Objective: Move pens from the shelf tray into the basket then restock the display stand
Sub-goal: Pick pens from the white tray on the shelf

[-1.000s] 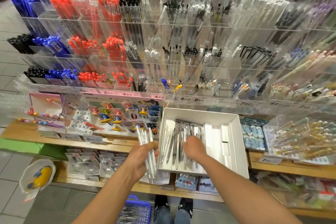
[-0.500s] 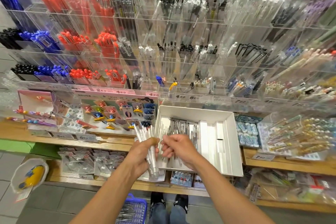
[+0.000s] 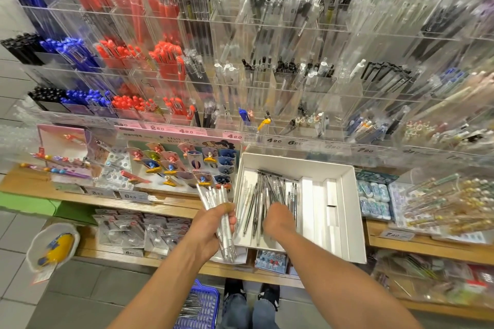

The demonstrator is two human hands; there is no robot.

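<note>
A white cardboard tray (image 3: pixel 344 211) sits on the wooden shelf, with several silver and clear pens (image 3: pixel 263 195) loose in its left part. My left hand (image 3: pixel 211 227) is shut on a bundle of clear pens (image 3: pixel 217 205), held just left of the tray. My right hand (image 3: pixel 278 219) reaches down into the tray among the loose pens; its fingers are hidden, so whether it grips any cannot be told. A blue basket (image 3: pixel 199 307) with pens in it stands on the floor below, by my feet. The clear acrylic display stand (image 3: pixel 267 83) fills the wall above.
The wooden shelf (image 3: pixel 165 201) carries a cartoon pen display card (image 3: pixel 184 160) on the left and boxes of erasers (image 3: pixel 373 195) and decorated pens (image 3: pixel 443 203) on the right. A lower shelf holds packaged items. A white bag with a yellow item (image 3: pixel 53 246) hangs at left.
My right hand went from the tray to the bundle in my left hand, then back down into the tray. The left hand's bundle stayed beside the tray.
</note>
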